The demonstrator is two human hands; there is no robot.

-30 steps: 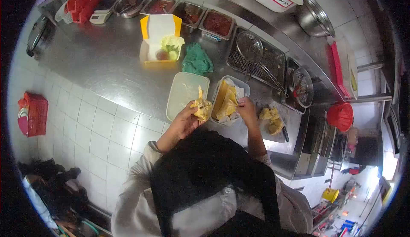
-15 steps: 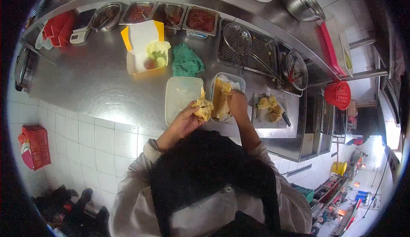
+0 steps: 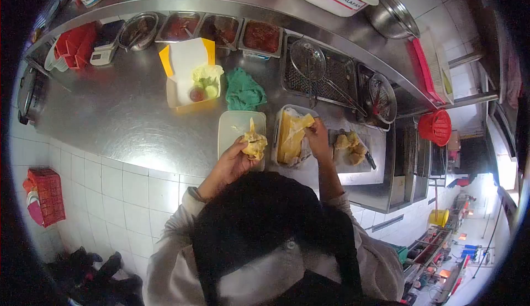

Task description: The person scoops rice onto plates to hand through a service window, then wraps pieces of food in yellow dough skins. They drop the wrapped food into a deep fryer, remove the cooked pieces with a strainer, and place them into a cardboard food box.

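Note:
My left hand (image 3: 234, 163) is closed around a folded, lumpy yellow piece (image 3: 254, 147) that looks like a filled wrapper. It hovers over the pale translucent plastic tub or lid (image 3: 227, 129) on the counter. My right hand (image 3: 319, 140) pinches the upper right edge of a thin yellow wrapper sheet (image 3: 301, 123). That sheet tilts up from a stack of yellow sheets (image 3: 287, 147) with white plastic film, inside a clear rectangular container (image 3: 277, 119). Right of this hand, several yellowish lumps (image 3: 349, 143) sit on a board beside a black-handled knife (image 3: 371, 161).
A yellow-and-white box (image 3: 179, 80) holds lettuce and a small red sauce cup. Near it lies a green cloth (image 3: 243, 89). Steel pans of red sauce (image 3: 261, 35) line the back, with strainers (image 3: 308, 59) over a rack tray. Above runs a steel shelf (image 3: 221, 5).
My right hand has lifted the edge of a yellow sheet and shifted slightly right. My left hand, still with the folded piece, has moved a little left. The camera view has shifted.

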